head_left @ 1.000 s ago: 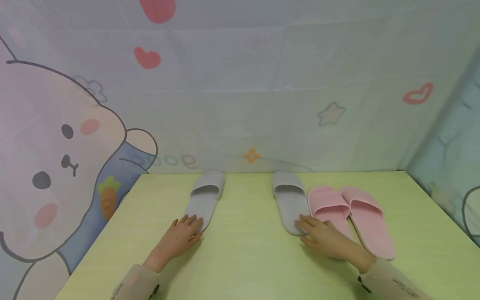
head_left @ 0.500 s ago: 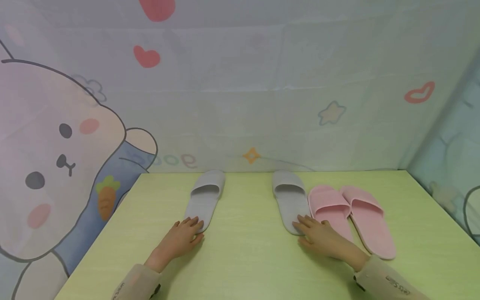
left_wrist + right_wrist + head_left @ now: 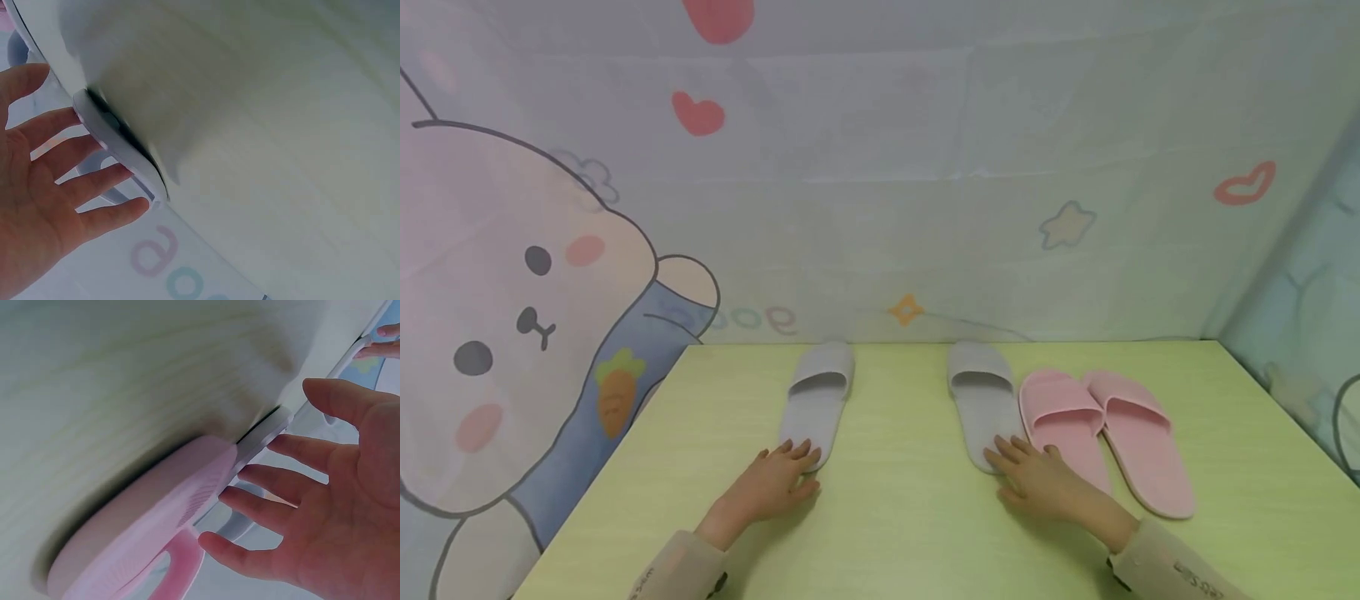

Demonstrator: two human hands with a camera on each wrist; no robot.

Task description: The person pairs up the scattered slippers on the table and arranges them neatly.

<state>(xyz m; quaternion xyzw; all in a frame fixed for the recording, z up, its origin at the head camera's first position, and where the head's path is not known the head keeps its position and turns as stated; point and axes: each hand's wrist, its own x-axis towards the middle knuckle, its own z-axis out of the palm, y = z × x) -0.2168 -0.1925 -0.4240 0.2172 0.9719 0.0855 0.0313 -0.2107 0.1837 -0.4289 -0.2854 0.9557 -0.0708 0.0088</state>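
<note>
Two grey slippers lie toes-away on the green table [image 3: 895, 517]. The left grey slipper [image 3: 817, 398] has my left hand [image 3: 775, 481] lying flat with straight fingers on its heel end; the left wrist view shows the spread fingers [image 3: 81, 187] over the slipper's edge [image 3: 119, 147]. The right grey slipper [image 3: 981, 398] has my right hand [image 3: 1030, 477] resting with spread fingers on its heel. In the right wrist view those fingers [image 3: 275, 506] sit above the grey sole [image 3: 265, 434], beside a pink slipper [image 3: 150, 525].
A pair of pink slippers [image 3: 1105, 433] lies just right of the right grey slipper, the nearer one touching my right hand's side. A cartoon-printed cloth backdrop [image 3: 880, 167] rises behind the table and along both sides.
The left grey slipper and my left hand have slid slightly right. My right hand has shifted a little left on the other grey slipper's heel.
</note>
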